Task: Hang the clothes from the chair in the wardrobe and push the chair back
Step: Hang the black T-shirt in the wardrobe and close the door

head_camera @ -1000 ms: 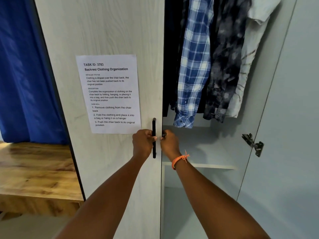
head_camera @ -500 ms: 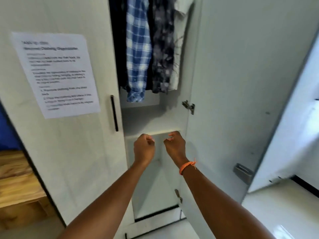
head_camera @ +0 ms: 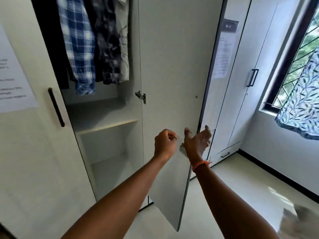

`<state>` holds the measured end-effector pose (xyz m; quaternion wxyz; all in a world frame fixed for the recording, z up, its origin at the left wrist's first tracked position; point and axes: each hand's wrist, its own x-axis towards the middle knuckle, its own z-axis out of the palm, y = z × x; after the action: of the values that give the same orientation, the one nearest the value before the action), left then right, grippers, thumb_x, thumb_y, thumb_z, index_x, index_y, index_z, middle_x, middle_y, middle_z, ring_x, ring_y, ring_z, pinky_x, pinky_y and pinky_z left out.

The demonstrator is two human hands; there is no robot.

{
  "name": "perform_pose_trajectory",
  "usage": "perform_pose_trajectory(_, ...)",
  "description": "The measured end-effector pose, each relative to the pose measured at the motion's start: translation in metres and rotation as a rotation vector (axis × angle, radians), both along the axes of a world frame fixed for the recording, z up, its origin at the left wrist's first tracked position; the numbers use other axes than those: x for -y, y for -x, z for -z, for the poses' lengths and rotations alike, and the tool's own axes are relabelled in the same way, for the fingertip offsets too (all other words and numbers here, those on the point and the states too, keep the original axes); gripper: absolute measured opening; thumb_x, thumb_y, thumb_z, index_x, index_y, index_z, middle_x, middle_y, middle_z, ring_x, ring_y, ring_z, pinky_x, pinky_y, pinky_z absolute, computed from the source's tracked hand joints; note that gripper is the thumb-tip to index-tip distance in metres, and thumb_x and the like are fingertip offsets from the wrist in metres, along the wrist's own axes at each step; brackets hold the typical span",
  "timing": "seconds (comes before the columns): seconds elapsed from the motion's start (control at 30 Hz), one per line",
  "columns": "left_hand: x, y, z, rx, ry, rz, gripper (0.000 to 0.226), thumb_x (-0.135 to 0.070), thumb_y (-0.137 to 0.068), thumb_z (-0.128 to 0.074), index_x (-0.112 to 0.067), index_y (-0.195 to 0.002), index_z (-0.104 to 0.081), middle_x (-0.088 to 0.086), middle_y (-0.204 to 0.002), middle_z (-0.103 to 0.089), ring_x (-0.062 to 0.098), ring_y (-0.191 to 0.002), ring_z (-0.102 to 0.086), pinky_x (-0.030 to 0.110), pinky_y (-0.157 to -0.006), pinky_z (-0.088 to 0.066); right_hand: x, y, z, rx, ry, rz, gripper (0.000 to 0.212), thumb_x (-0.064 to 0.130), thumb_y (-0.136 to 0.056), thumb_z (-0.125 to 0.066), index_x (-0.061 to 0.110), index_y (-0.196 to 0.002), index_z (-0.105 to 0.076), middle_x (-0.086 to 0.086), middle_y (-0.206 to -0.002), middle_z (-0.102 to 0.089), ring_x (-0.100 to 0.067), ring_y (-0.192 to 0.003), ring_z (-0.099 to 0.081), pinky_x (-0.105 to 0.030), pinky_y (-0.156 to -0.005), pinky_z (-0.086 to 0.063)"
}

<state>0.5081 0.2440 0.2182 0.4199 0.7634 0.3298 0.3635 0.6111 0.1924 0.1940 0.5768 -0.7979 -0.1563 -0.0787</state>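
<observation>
A person stands at an open wardrobe [head_camera: 107,118], both arms stretched toward the right door [head_camera: 170,83], which is swung out wide with its tall free edge running top to bottom just by the hands. The right hand [head_camera: 196,144], marked by an orange wristband [head_camera: 201,165], is nearer that edge: its grip is spread, fingers loose and apart, at or just in front of the door's edge, though whether it actually touches the panel cannot be told from this angle. The left hand [head_camera: 164,144] hangs just beside it in front of the door's inner face, its grip curled into a fist with nothing visibly in it. Inside, a blue checked shirt [head_camera: 77,49], a dark mottled shirt [head_camera: 107,45] and a pale shirt [head_camera: 123,49] hang side by side on the rail above a bare shelf [head_camera: 107,125]. The left door [head_camera: 25,135] is shut, with its black handle [head_camera: 56,106] and a taped notice [head_camera: 12,75]. The chair and any clothes on it lie out of frame, so the hanging appears done or paused; judging by the task, the next move likely turns away from the wardrobe toward the room, where a window [head_camera: 300,57] lights the glossy floor [head_camera: 241,195].
</observation>
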Motion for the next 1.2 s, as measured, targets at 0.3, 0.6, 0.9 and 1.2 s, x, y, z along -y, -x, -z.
perform_pose_trajectory(0.3, 0.006, -0.006, -0.014, 0.037, -0.026, -0.049, 0.020, -0.022, -0.094, -0.065, -0.009, -0.111, -0.065, 0.001, -0.099, -0.068, 0.011, -0.085, -0.063, 0.004, -0.063, -0.042, 0.001, -0.003, 0.001, -0.159, -0.278, -0.025, 0.033, 0.042, -0.104, -0.035, 0.013, -0.114, -0.048, -0.009, -0.100, -0.062, -0.027, -0.094, -0.059, -0.034, -0.077, -0.040)
perform_pose_trajectory(0.6, -0.001, 0.055, -0.033, 0.118, -0.169, -0.199, 0.028, -0.038, -0.091, -0.062, -0.015, -0.108, -0.066, -0.001, -0.102, -0.068, 0.011, -0.093, -0.064, 0.027, -0.082, -0.053, -0.021, 0.102, 0.008, 0.048, -0.117, -0.194, 0.025, 0.039, -0.103, -0.036, 0.030, -0.101, -0.059, 0.005, -0.078, -0.065, -0.019, -0.074, -0.063, -0.037, -0.064, -0.051)
perform_pose_trajectory(0.9, -0.071, 0.161, -0.045, -0.072, -0.142, -0.464, 0.036, -0.020, -0.101, -0.051, -0.001, -0.132, -0.054, 0.017, -0.127, -0.063, 0.030, -0.114, -0.063, 0.029, -0.091, -0.052, -0.099, 0.180, -0.026, 0.289, 0.044, -0.610, 0.022, 0.021, -0.099, -0.058, 0.009, -0.093, -0.075, -0.009, -0.099, -0.067, -0.007, -0.077, -0.053, -0.007, -0.063, -0.032)
perform_pose_trajectory(1.2, -0.140, 0.207, -0.066, -0.094, -0.297, -0.533, 0.026, -0.011, -0.095, -0.060, -0.010, -0.069, -0.064, 0.002, -0.061, -0.056, 0.008, -0.055, -0.050, 0.021, -0.056, -0.041, -0.193, 0.211, -0.058, 0.211, -0.019, -0.778, 0.026, 0.005, -0.095, -0.058, 0.007, -0.070, -0.064, -0.006, -0.061, -0.060, -0.014, -0.053, -0.054, -0.024, -0.049, -0.048)
